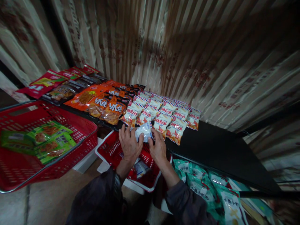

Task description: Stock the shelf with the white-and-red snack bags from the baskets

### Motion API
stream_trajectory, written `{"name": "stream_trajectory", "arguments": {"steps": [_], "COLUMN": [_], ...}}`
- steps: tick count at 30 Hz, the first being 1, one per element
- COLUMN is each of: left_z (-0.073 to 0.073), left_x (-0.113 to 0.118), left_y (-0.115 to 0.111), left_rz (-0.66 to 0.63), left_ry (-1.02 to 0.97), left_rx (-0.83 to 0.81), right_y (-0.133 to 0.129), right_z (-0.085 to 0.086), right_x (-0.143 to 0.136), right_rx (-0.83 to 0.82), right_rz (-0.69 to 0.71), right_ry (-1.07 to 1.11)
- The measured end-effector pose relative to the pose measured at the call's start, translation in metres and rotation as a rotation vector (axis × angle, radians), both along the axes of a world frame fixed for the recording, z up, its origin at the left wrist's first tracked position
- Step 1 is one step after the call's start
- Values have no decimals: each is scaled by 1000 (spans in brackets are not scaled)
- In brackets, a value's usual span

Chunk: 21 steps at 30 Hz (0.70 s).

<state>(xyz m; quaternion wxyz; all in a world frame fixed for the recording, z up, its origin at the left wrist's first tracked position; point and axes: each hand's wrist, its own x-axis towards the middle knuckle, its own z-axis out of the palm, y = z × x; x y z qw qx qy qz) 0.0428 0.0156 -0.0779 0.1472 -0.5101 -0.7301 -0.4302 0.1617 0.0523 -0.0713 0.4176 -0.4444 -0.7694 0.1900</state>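
Observation:
Between my two hands is a small white-and-blue snack packet [144, 132], its printed back turned up. My left hand [129, 142] grips its left end, and my right hand [158, 146] pinches the right end. Both hands are above a small red basket [112, 147] with a white rim, in which another white-and-blue packet [141, 168] lies partly hidden by my arms. Just beyond my fingers, rows of white snack packets [161, 122] with red lettering and striped edges lie on a black shelf [215, 147].
Orange-and-black snack bags [112, 107], dark bags [62, 92] and red bags [43, 82] line the shelf's left part. At left, a larger red basket [85, 125] holds green packets [55, 145]. Teal bags [199, 187] sit below the shelf at right. Corrugated sheeting [150, 53] hangs behind.

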Motion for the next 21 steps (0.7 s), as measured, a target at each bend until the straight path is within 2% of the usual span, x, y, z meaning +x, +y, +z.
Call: {"name": "stream_trajectory", "arguments": {"steps": [6, 13, 17, 21], "left_z": [6, 8, 7, 9], "left_x": [0, 3, 3, 0], "left_y": [-2, -3, -1, -1], "left_rz": [-35, -103, -97, -73], "left_ry": [-38, -192, -222, -129], "left_rx": [-7, -189, -110, 9], "right_y": [6, 18, 21, 12], "right_z": [0, 11, 16, 17], "right_x": [0, 0, -2, -1], "right_rx": [-115, -124, -55, 14], "right_rz": [0, -25, -3, -53], "right_ry": [154, 220, 170, 133]}}
